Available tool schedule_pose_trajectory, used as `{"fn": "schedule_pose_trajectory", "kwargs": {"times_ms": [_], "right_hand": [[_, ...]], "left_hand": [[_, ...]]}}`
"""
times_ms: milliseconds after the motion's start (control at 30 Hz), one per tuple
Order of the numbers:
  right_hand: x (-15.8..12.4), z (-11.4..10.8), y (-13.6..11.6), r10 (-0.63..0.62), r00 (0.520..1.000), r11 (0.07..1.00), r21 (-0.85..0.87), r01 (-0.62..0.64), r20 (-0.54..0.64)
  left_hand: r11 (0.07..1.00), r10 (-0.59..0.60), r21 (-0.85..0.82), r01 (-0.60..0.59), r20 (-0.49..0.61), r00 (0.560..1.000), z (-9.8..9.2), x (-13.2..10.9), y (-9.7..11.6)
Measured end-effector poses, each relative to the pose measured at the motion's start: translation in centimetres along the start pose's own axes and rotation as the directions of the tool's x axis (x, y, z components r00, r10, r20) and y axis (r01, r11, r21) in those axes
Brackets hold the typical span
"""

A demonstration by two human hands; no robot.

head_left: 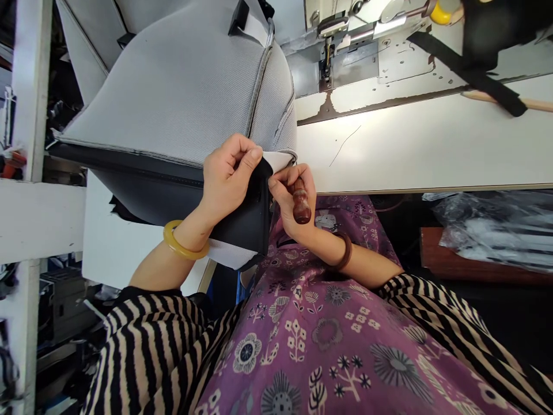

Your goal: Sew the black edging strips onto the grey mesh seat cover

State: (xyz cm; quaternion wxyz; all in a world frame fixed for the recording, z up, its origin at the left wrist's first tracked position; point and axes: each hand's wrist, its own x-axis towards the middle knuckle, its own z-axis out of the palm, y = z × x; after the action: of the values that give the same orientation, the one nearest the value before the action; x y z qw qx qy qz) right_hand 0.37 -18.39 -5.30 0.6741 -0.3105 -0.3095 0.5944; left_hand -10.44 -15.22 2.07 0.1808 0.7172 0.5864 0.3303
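A large grey fabric bag [185, 86] with a black bottom panel [173, 187] lies across the left of the table and hangs over its front edge. My left hand [228, 173] is closed on the bag's black edge near the corner, thumb pressed against the forefinger. Just right of it, my right hand [294, 199] pinches the same black edge with thumb and fingertips. A tool with a turned, reddish wooden handle [301, 202] is tucked in that hand, its handle end pointing down. The tool's working end is hidden.
A sewing machine [328, 55] stands at the back of the white table [410, 150]. Near it lie a black strip [469, 72] and a wooden stick [536, 104]. Plastic-wrapped goods [501, 230] sit right of my lap. A white post [30, 92] rises at left.
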Motion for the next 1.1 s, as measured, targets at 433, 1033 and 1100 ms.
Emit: {"fn": "schedule_pose_trajectory", "kwargs": {"times_ms": [433, 1033, 1100], "right_hand": [[1.4, -1.2, -1.2, -0.121, 0.987, 0.992, -0.05, 0.116, -0.105], [5.0, -3.6, -2.2, -0.072, 0.98, 0.995, 0.052, 0.083, -0.186], [5.0, -3.6, -2.2, -0.047, 0.982, 0.994, 0.091, 0.065, -0.183]], "left_hand": [[0.999, 0.034, -0.028, -0.036, -0.066, 0.997, 3.3, 2.4, 0.7], [0.984, 0.026, -0.17, -0.057, -0.182, 0.983, 7.2, 4.6, 1.4], [0.985, 0.027, -0.162, -0.058, -0.188, 0.982, 7.2, 4.6, 1.5]]}}
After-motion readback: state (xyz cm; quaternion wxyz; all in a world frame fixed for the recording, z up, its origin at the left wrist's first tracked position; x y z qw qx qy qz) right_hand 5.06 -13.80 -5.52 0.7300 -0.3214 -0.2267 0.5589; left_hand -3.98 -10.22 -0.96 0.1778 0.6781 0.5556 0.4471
